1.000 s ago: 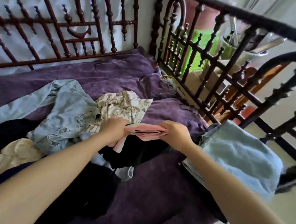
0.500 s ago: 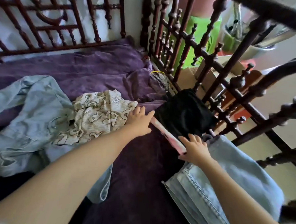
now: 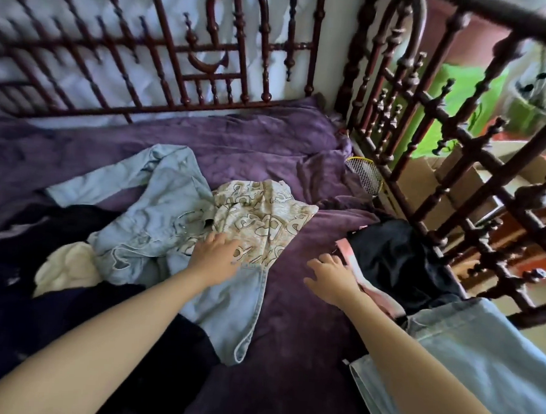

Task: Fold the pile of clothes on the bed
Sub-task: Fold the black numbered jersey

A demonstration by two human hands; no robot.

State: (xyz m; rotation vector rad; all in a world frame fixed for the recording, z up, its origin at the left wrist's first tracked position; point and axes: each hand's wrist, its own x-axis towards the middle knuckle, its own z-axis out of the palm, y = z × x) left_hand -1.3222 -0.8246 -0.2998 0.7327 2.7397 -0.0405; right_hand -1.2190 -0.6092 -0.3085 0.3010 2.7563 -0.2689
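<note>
- My left hand lies palm down on the patterned cream garment, at its near edge where it overlaps the light blue denim shirt.
- Left fingers: extended, slightly apart, flat on the fabric. Nothing is gripped.
- The patterned cream garment is crumpled. It spreads from under my left fingertips away from me and to the right.
- The denim shirt extends to the left of that hand and passes beneath my wrist. One part trails towards me across the purple bedspread.
- Further left, a cream cloth and dark clothes lie unfolded, touching the denim shirt.
- My right hand is palm down over the bedspread, well apart from the left hand, with bare purple fabric between the two.
- Right fingers: spread and loosely bent, holding nothing.
- The folded pink garment lies just beside my right fingertips, on their right. I cannot tell whether the tips touch it.
- A black garment overlaps the pink garment on the side away from my hand and reaches the carved wooden bed rail.
- Folded jeans lie at the near right edge of the bed, meeting the near end of the pink garment. My right forearm passes over their left edge.
- A yellow-rimmed racket rests in the far corner beside the rail.
</note>
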